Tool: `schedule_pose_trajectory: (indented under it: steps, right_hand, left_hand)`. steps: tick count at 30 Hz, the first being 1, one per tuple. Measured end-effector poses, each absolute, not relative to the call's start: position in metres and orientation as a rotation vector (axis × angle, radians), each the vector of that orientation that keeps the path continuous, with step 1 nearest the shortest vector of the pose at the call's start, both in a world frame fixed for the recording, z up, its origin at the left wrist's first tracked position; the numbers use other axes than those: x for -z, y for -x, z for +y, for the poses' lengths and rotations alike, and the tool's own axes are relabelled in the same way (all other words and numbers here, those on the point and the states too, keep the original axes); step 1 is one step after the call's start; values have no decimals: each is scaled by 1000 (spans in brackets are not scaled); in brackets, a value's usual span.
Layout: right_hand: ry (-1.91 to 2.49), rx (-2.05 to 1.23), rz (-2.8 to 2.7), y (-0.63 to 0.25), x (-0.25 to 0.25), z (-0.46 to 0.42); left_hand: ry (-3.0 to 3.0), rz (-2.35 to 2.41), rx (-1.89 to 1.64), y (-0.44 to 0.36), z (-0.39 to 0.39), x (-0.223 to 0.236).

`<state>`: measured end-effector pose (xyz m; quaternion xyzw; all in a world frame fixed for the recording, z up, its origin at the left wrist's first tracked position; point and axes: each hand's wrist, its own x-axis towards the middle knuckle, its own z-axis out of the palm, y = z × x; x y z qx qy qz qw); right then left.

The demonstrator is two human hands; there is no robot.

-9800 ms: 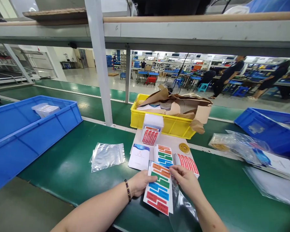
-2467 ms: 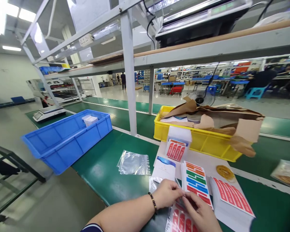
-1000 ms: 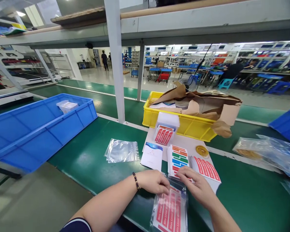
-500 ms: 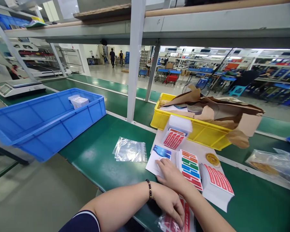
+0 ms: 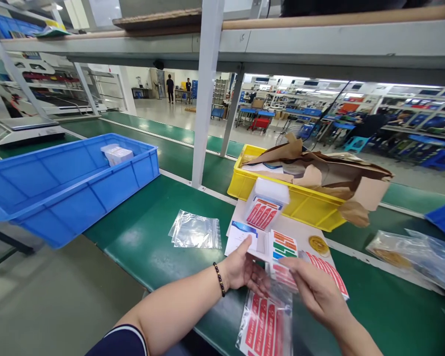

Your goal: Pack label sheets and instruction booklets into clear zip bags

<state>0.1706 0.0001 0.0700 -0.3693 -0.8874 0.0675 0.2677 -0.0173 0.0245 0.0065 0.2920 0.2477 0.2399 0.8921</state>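
Red labels [image 5: 260, 329] in a clear bag [image 5: 267, 316] lie below the left hand [image 5: 240, 269], just lifted, thumb and fingers apart, seemingly unpinning them, with the right hand [image 5: 319, 289] alongside, grip too blurred for me to tell.

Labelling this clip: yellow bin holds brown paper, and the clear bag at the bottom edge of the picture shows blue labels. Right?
Not quite: the head view shows red labels in the clear bag at the bottom edge, not blue. The yellow bin does hold brown paper.
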Motion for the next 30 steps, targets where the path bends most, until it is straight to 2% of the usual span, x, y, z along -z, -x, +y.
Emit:
schedule_pose_trajectory:
  steps: [3,8,12,19,30]
  right_hand:
    - [999,-463,-2449,-184,-83,-18]
    - [1598,-277,-2117,-204,-75,34]
    - [1847,-346,-2164,-215,-56,89]
    - [2005,-456,-2188,-222,-41,114]
    - [2024,-593,-2086,-224,-37,121]
  left_hand:
    - [-499,550,-564,12,20,-5]
    - [-559,464,-601,7,7,-7]
    - [-569,428,-647,9,6,-9]
    - [-546,411,-615,6,7,-4]
    - [-489,509,-559,2,9,2]
